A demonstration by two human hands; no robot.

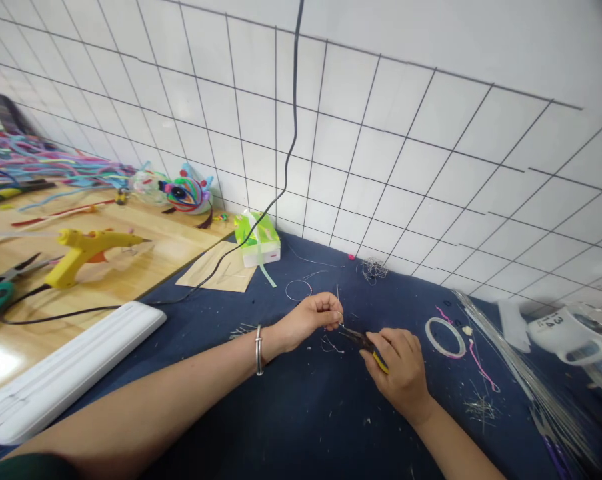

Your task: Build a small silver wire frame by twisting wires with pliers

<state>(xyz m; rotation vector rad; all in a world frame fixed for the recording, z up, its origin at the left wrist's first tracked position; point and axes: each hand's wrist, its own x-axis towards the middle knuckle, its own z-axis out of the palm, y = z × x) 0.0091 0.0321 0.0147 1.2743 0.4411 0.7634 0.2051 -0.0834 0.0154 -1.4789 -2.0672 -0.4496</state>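
Near the middle of the dark blue cloth, my left hand (321,313) pinches a thin wire (338,293), one end of which sticks up above the fingers. My right hand (399,365) is closed around the yellow handles of a pair of pliers (357,338). The pliers' jaws point left and meet the wire just at my left fingertips; whether they grip it is too small to tell. A thin wire ring (299,290) lies behind my left hand. Below the pliers' jaws rests a small curled piece of wire (332,345).
On the left are a yellow glue gun (88,250), teal-handled cutters (1,290) and a white power strip (75,367). A tissue pack (258,239) stands by the wall. To the right lie a tape roll (445,337), a long wire bundle (511,360) and a white mug (563,333).
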